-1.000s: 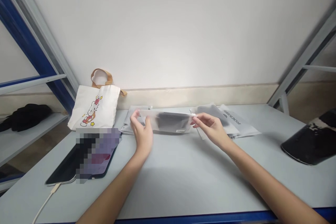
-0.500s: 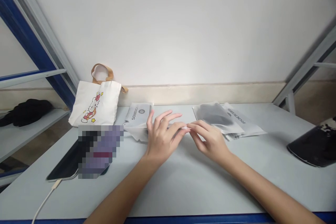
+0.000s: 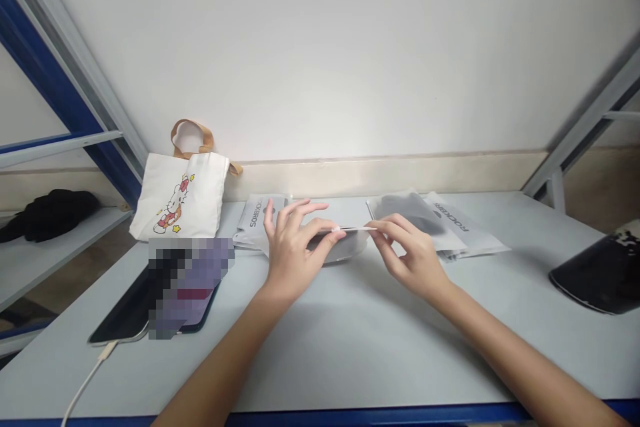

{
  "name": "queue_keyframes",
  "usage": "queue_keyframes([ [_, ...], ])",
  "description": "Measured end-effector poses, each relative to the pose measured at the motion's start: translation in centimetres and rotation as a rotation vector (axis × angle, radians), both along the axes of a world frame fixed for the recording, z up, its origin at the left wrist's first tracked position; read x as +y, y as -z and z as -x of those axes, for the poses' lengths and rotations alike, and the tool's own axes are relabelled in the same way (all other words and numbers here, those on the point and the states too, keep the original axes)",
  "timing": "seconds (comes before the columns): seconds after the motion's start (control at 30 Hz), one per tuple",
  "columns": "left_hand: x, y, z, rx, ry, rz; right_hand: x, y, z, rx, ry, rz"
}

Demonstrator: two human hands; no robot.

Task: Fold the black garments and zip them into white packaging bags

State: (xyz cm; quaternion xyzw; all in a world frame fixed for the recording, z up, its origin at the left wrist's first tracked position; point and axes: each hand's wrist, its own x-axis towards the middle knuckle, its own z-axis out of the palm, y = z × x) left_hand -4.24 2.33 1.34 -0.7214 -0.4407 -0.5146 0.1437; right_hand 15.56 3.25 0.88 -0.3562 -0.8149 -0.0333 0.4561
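Between my hands a frosted zip bag (image 3: 345, 247) is held by its top edge, with something dark grey inside it. My left hand (image 3: 299, 247) pinches that edge between thumb and index finger, its other fingers raised and spread. My right hand (image 3: 407, 250) pinches the right end of the same edge with thumb and fingertips. Behind my left hand lie frosted bags (image 3: 257, 217) with ROCKBROS print. To the right of my right hand are more such bags, one holding a dark item (image 3: 407, 210) and another a flat printed bag (image 3: 467, 223).
A white tote bag (image 3: 183, 197) with tan handles stands at the back left. Before it lie a phone (image 3: 123, 307) on a white cable (image 3: 83, 383) and a partly blurred purple item (image 3: 200, 300). A black container (image 3: 600, 273) stands at right. Blue-and-grey frame posts (image 3: 93, 127) flank the grey desk (image 3: 320, 360).
My hands have moved apart along the bag's top edge, the left one leftward and the right one slightly rightward. The bag now shows between them.
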Motion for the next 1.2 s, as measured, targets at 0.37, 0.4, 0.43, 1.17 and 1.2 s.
queue_keyframes([
  [0.37, 0.6, -0.2, 1.1, -0.033, -0.031, 0.093, 1.0, -0.8, -1.6, 0.138, 0.072, -0.042],
  [0.4, 0.7, -0.1, 1.2, -0.037, -0.035, 0.096, 1.1, -0.8, -1.8, 0.155, 0.076, -0.034],
  [0.43, 0.8, -0.1, 1.3, -0.041, -0.039, 0.098, 1.3, -0.8, -1.9, 0.175, 0.082, -0.026],
  [1.17, 1.5, 1.2, 1.9, 0.099, -0.033, -0.305, 3.9, 1.0, -2.6, 0.555, -0.075, 0.382],
  [1.2, 1.3, 1.4, 1.4, 0.135, 0.04, -0.252, 3.8, 1.2, -2.3, 0.53, -0.074, 0.4],
])
